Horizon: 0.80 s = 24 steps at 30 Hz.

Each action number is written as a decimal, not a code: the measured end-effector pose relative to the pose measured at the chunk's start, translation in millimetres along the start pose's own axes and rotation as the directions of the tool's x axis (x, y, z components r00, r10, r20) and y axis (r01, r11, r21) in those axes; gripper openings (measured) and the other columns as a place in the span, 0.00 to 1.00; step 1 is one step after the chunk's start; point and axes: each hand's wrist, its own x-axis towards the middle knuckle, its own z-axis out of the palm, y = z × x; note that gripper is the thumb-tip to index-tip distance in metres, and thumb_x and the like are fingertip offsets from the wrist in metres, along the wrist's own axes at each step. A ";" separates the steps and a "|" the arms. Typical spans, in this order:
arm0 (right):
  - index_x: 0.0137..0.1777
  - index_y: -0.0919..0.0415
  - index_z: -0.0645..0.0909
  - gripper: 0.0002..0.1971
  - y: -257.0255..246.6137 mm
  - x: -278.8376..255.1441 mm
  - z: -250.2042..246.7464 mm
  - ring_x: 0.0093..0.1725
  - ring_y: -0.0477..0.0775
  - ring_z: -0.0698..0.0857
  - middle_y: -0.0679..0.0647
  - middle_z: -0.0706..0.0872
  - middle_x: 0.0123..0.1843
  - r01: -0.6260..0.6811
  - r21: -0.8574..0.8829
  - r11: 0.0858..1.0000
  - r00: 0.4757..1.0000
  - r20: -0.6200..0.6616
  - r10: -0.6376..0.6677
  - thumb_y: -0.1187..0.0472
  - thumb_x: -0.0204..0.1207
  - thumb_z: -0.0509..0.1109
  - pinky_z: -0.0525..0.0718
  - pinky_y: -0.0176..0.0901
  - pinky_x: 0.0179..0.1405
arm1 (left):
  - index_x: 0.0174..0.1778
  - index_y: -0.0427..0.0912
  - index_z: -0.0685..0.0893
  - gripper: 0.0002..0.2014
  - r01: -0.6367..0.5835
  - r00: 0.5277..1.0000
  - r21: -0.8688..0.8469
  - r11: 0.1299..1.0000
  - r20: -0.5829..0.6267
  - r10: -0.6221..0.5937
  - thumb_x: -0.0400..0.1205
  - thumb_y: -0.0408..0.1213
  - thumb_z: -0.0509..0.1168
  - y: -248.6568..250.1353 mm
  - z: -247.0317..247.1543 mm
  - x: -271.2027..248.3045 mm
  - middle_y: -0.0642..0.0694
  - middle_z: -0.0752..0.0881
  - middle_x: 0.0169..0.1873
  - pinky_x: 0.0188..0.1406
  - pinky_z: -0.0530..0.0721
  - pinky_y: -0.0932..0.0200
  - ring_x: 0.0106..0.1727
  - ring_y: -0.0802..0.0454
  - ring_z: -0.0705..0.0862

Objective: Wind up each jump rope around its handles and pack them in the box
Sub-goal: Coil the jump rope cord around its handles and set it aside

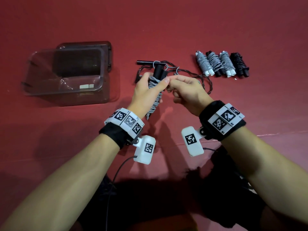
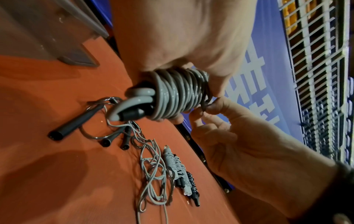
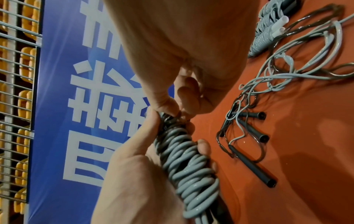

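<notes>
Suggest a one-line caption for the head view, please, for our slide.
Left hand grips a wound grey jump rope while the right hand pinches its end; four wound ropes wait beside the box.

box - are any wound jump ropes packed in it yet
No. The clear box holds no ropes, only a small white label; the four wound ropes lie in a row on the red table, apart from it.
</notes>
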 end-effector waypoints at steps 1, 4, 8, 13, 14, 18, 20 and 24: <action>0.45 0.61 0.88 0.14 -0.1 1.0 -1.1 0.23 0.47 0.61 0.55 0.74 0.30 -0.024 0.009 1.000 0.999 0.022 0.023 0.75 0.77 0.62 0.64 0.34 0.20 | 0.57 0.41 0.82 0.18 0.013 1.000 -0.014 1.000 0.005 -0.012 0.82 0.50 0.74 -0.2 0.5 0.3 0.43 0.90 0.37 0.30 0.85 0.53 0.28 0.46 0.87; 0.41 0.57 0.90 0.20 -0.2 2.1 -5.3 0.22 0.45 0.58 0.54 0.72 0.31 -0.083 0.037 0.996 0.991 0.106 0.079 0.75 0.75 0.59 0.62 0.34 0.18 | 0.53 0.43 0.80 0.21 0.070 0.997 -0.141 0.988 0.040 -0.065 0.77 0.56 0.74 -2.5 6.6 -0.3 0.38 0.88 0.34 0.27 0.83 0.52 0.26 0.42 0.84; 0.59 0.62 0.87 0.10 -3.6 -4.1 -6.3 0.25 0.45 0.60 0.47 0.80 0.31 -0.099 0.041 0.994 0.981 0.172 0.090 0.66 0.84 0.66 0.64 0.36 0.21 | 0.49 0.42 0.76 0.17 0.154 0.988 -0.302 0.941 0.021 -0.155 0.82 0.51 0.73 -3.6 7.9 4.2 0.40 0.85 0.31 0.22 0.79 0.56 0.21 0.44 0.80; 0.61 0.68 0.87 0.11 5.5 -4.9 -8.5 0.24 0.42 0.63 0.42 0.82 0.28 0.011 0.032 0.999 0.986 0.164 -0.016 0.63 0.84 0.71 0.67 0.35 0.26 | 0.49 0.42 0.80 0.20 0.201 0.977 -0.295 0.934 0.134 -0.168 0.79 0.57 0.74 -0.8 0.8 8.7 0.33 0.82 0.38 0.24 0.81 0.53 0.24 0.42 0.81; 0.60 0.70 0.87 0.11 6.5 -3.1 -9.5 0.24 0.42 0.64 0.44 0.84 0.28 0.004 0.029 1.000 0.987 0.158 -0.008 0.64 0.84 0.71 0.67 0.34 0.26 | 0.49 0.42 0.80 0.21 0.214 0.972 -0.300 0.930 0.161 -0.172 0.80 0.57 0.73 -2.0 0.4 8.4 0.33 0.81 0.39 0.25 0.80 0.53 0.24 0.42 0.81; 0.51 0.63 0.88 0.04 0.9 0.4 -16.7 0.24 0.40 0.73 0.44 0.87 0.29 0.000 -0.055 0.998 0.975 0.221 0.013 0.69 0.82 0.71 0.71 0.30 0.26 | 0.48 0.38 0.80 0.19 0.272 0.948 -0.337 0.902 0.254 -0.191 0.87 0.53 0.67 -6.8 -5.5 4.6 0.36 0.78 0.34 0.21 0.79 0.56 0.23 0.45 0.79; 0.52 0.64 0.89 0.06 -1.4 2.0 -22.0 0.25 0.38 0.77 0.46 0.88 0.31 0.004 -0.120 0.993 0.967 0.252 0.026 0.70 0.81 0.71 0.74 0.28 0.26 | 0.48 0.35 0.79 0.21 0.331 0.922 -0.366 0.870 0.324 -0.214 0.87 0.54 0.65 -8.1 -6.1 3.3 0.40 0.80 0.32 0.21 0.78 0.55 0.23 0.45 0.78; 0.55 0.67 0.89 0.08 5.1 2.1 -22.8 0.26 0.41 0.72 0.48 0.87 0.31 -0.013 -0.083 0.996 0.965 0.260 0.034 0.71 0.81 0.70 0.71 0.31 0.26 | 0.44 0.37 0.79 0.25 0.431 0.875 -0.329 0.840 0.379 -0.301 0.86 0.59 0.63 -9.3 -4.8 3.6 0.43 0.79 0.33 0.22 0.76 0.56 0.24 0.47 0.77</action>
